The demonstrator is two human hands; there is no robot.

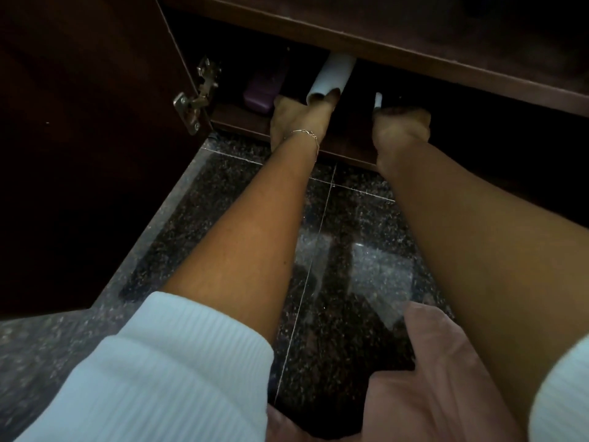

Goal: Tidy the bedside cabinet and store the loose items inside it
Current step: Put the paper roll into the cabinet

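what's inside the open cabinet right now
A purple box sits at the left. The left hand holds a white tube, the right hand a thin white stick. Farther back is too dark to tell.

Domestic interior, probably a bedroom. Indicators: a low dark-wood cabinet (414, 43) with its door (79, 154) swung open on a metal concealed hinge (194, 97); household items stored on its bottom shelf (242, 118); a polished, speckled dark stone-tile floor (344, 250) with thin pale grout lines.
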